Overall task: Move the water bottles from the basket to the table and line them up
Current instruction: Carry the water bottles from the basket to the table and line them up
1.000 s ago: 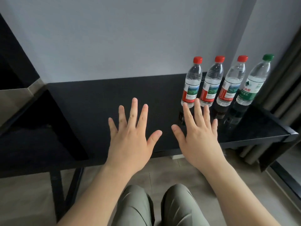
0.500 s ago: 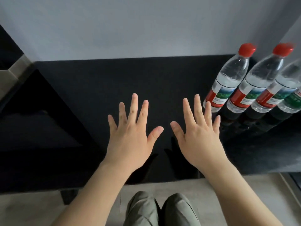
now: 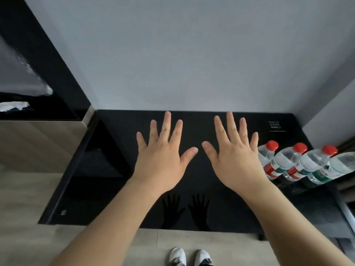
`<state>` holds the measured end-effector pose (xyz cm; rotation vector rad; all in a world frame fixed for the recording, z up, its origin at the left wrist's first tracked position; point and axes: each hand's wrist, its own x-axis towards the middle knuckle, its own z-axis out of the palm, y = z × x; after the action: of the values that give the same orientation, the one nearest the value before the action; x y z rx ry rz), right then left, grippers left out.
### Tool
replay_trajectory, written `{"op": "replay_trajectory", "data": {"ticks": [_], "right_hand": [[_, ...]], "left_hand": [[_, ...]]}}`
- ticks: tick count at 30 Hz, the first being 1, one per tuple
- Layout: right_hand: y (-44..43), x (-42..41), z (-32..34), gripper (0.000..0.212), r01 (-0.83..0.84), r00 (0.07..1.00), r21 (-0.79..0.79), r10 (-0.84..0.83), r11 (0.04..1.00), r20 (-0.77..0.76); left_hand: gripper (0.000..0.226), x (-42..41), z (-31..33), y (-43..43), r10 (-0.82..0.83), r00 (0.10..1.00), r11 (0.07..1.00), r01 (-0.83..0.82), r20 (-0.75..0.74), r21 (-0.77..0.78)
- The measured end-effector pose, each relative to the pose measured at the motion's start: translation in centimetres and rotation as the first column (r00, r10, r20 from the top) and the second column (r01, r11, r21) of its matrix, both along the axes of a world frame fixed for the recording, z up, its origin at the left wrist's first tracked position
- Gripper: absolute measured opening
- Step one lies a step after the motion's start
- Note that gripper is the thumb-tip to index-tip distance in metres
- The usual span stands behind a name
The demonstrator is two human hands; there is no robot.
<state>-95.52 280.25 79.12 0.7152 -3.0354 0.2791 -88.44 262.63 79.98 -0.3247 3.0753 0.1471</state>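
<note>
Water bottles [image 3: 288, 162], four in a close row, stand on the black table [image 3: 194, 181] at the right of the frame. Three show red caps; the last is cut off by the frame edge. The left hand [image 3: 163, 158] and right hand [image 3: 236, 160] hover mid-frame, palms down, fingers spread straight, holding nothing.

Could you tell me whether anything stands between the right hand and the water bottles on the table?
Nothing visible does: the open right hand is beside the nearest red-capped bottle, which stands on the black table.
</note>
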Motion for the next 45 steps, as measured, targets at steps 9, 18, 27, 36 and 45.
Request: {"op": "replay_trajectory", "data": {"ticks": [9, 18, 27, 36, 45], "right_hand": [[-4.8, -1.1, 2.0, 0.077, -0.143, 0.989, 0.027, 0.142, 0.989, 0.037], [-11.9, -1.0, 2.1, 0.076, -0.458, 0.889, 0.033, 0.456, 0.888, 0.048], [-19.9, 4.3, 2.3, 0.075, -0.779, 0.623, 0.004, 0.772, 0.627, 0.126], [-27.0, 13.6, 2.3, 0.076, -0.935, 0.338, -0.070, 0.932, 0.348, 0.129], [-36.4, 23.6, 1.4, 0.074, -0.966, 0.255, -0.027, 0.962, 0.259, 0.102]], "left_hand": [[0.085, 2.0, 1.8, -2.7, 0.142, 0.989, 0.990, -0.143, 0.034, 0.014], [0.085, 7.3, 2.4, -6.0, 0.496, 0.866, 0.868, -0.497, 0.062, -0.008], [0.084, 16.3, 3.3, -6.6, 0.807, 0.587, 0.586, -0.809, 0.067, 0.039], [0.083, 26.5, 2.7, -7.9, 0.947, 0.315, 0.314, -0.949, 0.066, 0.032], [0.085, 36.9, 0.7, -15.3, 0.980, 0.192, 0.189, -0.980, 0.059, 0.060]]}}
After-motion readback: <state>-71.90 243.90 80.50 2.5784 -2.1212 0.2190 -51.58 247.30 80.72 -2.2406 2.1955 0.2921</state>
